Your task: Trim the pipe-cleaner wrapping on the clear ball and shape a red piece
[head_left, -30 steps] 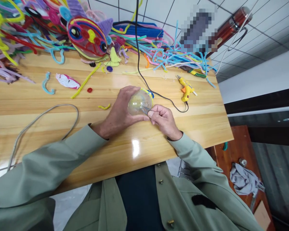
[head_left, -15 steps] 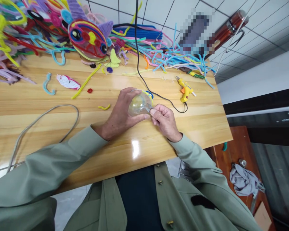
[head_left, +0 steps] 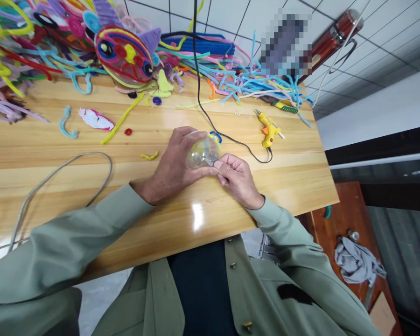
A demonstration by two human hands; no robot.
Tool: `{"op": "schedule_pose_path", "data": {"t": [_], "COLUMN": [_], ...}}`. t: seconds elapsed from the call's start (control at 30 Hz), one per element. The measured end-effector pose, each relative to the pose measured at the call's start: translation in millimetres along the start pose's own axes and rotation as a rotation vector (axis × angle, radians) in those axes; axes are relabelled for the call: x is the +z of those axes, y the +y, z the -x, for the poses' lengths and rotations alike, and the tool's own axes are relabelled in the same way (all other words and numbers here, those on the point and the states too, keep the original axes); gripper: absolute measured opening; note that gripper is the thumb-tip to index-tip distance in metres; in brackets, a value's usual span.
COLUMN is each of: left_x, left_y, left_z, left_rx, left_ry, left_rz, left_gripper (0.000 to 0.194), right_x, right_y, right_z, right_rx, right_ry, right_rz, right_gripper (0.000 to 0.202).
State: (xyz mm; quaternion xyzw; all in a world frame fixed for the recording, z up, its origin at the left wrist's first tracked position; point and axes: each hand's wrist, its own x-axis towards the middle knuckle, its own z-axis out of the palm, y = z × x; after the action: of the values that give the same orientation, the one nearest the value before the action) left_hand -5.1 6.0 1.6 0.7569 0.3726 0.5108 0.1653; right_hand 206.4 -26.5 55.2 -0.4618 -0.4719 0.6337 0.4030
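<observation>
My left hand [head_left: 177, 161] is wrapped round a clear plastic dome [head_left: 196, 154], thumb below and fingers over the top. Yellow trim runs along the dome, and a blue ring [head_left: 215, 136] sits at its far right edge. Between the thumb and fingertips of my right hand [head_left: 236, 177] is pinched a small pointed metal blade [head_left: 210, 160], its tip against the dome's right side. Whether the tip goes through the plastic I cannot tell. A short yellow pipe cleaner piece [head_left: 149, 156] lies left of my left hand.
A yellow glue gun [head_left: 270, 129] rests to the right, its black cord [head_left: 227, 136] crossing behind the dome. Pipe cleaners [head_left: 245, 84] and a decorated red fish-like head [head_left: 126, 58] crowd the back. A grey cable [head_left: 61, 168] loops at left; a red flask [head_left: 336, 37] stands back right.
The blade has swung from pointing up and left to lying flatter against the dome, its tip farther left. My left hand keeps its hold. The whole view has shifted slightly.
</observation>
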Motion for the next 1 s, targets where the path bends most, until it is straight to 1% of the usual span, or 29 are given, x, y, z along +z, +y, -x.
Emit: {"op": "schedule_pose_path", "data": {"t": [0.1, 0.2, 0.4, 0.47, 0.57, 0.63, 0.7, 0.73, 0.87, 0.93, 1.0], "left_x": [-0.4, 1.4, 7.3, 7.7, 4.0, -1.7, -9.0, -12.7, -21.4, -19.3, -13.7], "left_y": [3.4, 3.3, -0.7, -4.7, -13.6, -18.5, -20.4, -20.1, -15.5, -14.4, -15.2], "left_z": [3.5, 6.0, 9.1, 8.9, 6.2, 2.7, -2.1, -4.8, -13.5, -14.3, -12.9], "left_rx": [-0.028, -0.013, -0.016, -0.003, 0.020, -0.026, -0.080, -0.086, 0.000, 0.013, 0.033], "left_ry": [-0.003, 0.020, 0.057, 0.052, 0.006, -0.052, -0.124, -0.158, -0.240, -0.250, -0.224], "left_rz": [-0.024, -0.035, -0.038, -0.030, 0.014, 0.062, 0.106, 0.119, 0.134, 0.145, 0.152], "left_gripper": [0.081, 0.087, 0.093, 0.094, 0.100, 0.099, 0.091, 0.087, 0.074, 0.077, 0.091], "right_x": [3.3, 6.2, 14.1, 14.3, 8.1, 0.6, -7.1, -10.3, -16.5, -16.6, -16.2], "right_y": [2.3, 5.4, 11.2, 10.3, 5.2, 0.9, -2.5, -3.8, -8.0, -11.0, -14.7], "right_z": [1.4, 2.2, 4.5, 4.3, 1.4, -1.7, -5.0, -6.4, -9.3, -8.8, -7.6], "right_rx": [-0.006, -0.016, -0.023, -0.026, -0.017, -0.009, -0.007, -0.011, -0.030, -0.037, -0.044], "right_ry": [0.018, 0.035, 0.089, 0.086, 0.038, -0.005, -0.049, -0.068, -0.083, -0.073, -0.078], "right_rz": [-0.022, -0.052, -0.063, -0.068, -0.038, 0.000, 0.026, 0.033, 0.072, 0.096, 0.116], "right_gripper": [0.058, 0.059, 0.061, 0.062, 0.060, 0.057, 0.055, 0.055, 0.055, 0.054, 0.052]}}
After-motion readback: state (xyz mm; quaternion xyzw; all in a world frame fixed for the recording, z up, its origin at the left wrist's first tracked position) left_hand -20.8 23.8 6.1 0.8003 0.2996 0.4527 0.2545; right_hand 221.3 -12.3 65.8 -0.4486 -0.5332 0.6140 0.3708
